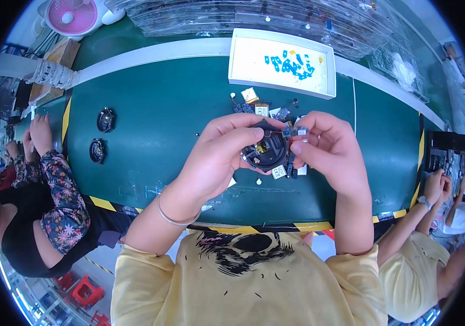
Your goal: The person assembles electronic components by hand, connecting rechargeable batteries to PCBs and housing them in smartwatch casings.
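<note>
My left hand point(210, 157) grips a round black watch case point(265, 158), its open inner side facing up, with the thumb on its upper rim. Inside the case are dark parts and a yellowish piece. At the right rim, my right hand point(335, 152) pinches a small silver and clear part point(299, 131) between thumb and fingers. Thin red wires run between this part and the case. Just behind and below the hands lie loose components, among them white-labelled flat batteries point(261, 110). My fingers partly hide the case and the pile.
Two similar black cases point(106, 119) lie on the green table point(156, 130) at the left. A white box point(233, 65) with small blue pieces stands at the back, before plastic-wrapped trays point(189, 19). Yellow-black tape edges the table. Other people work on both sides; a pink fan is at far left.
</note>
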